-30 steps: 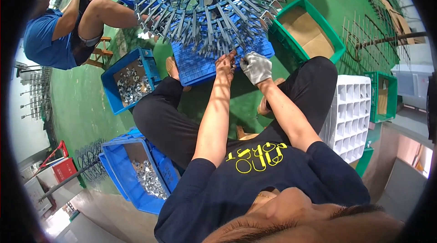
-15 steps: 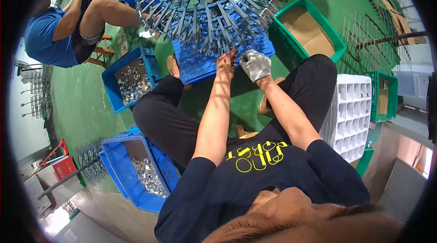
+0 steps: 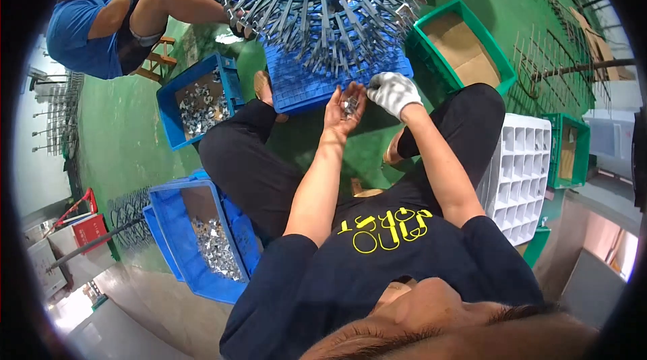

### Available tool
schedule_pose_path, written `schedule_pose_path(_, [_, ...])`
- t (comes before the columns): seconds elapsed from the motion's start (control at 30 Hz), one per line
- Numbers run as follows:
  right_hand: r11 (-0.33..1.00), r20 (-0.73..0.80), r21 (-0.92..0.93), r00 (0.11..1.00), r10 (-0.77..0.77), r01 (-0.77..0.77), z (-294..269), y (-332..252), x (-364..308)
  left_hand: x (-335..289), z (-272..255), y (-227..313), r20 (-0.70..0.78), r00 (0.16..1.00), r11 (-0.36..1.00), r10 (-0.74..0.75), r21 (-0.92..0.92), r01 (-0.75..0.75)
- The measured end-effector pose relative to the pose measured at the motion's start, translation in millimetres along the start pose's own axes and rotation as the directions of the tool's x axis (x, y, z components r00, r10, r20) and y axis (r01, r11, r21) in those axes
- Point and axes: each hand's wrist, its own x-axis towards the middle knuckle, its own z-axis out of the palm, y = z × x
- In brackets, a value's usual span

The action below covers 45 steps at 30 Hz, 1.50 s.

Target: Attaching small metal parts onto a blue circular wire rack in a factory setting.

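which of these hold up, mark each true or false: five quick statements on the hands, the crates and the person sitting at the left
1. The left hand holds small metal pieces in its upturned palm. True.

2. The right hand is bare. False: it wears a whitish glove.

3. Brown cardboard lies in the large green crate beyond the right knee. True.

4. The white compartment tray is beside the left knee. False: the white compartment tray is on the person's right side.

5. The person in the blue shirt sits on a wooden stool. True.
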Motion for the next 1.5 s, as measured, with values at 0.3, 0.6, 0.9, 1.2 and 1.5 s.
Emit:
schedule_pose_path(0.3, [0.995, 0.082, 0.059, 0.993, -0.080, 0.075, 15.3, 5.3, -18.0, -7.1, 6.6, -5.0, 0.178, 0.984, 0.999, 0.030, 0.011, -0.033])
schedule_pose_path(0.6, [0.994, 0.038, 0.088, 0.997, -0.070, 0.067, 38.0, 10.2, -13.0, -3.1, 17.5, -14.6, 0.087, 0.991, 0.981, 0.104, 0.153, -0.117])
schedule_pose_path(0.9, [0.777, -0.095, 0.626, 0.983, 0.158, -0.064, 64.1, 37.7, 1.5, -11.1, 25.6, 5.2, -0.158, 0.987, 0.876, 0.005, 0.477, 0.072])
schedule_pose_path(1.2, [0.889, -0.083, 0.442, 0.982, 0.171, -0.118, 35.7, 23.8, 3.2, -17.4, 65.9, 4.3, -0.143, 0.923, 0.319, 0.358, 0.947, 0.023])
schedule_pose_path(1.5, [0.841, -0.153, 0.493, 0.929, 0.336, -0.223, 28.1, 35.3, 9.7, 7.1, 73.9, -34.6, -0.228, 0.867, 0.538, 0.444, 0.841, -0.054])
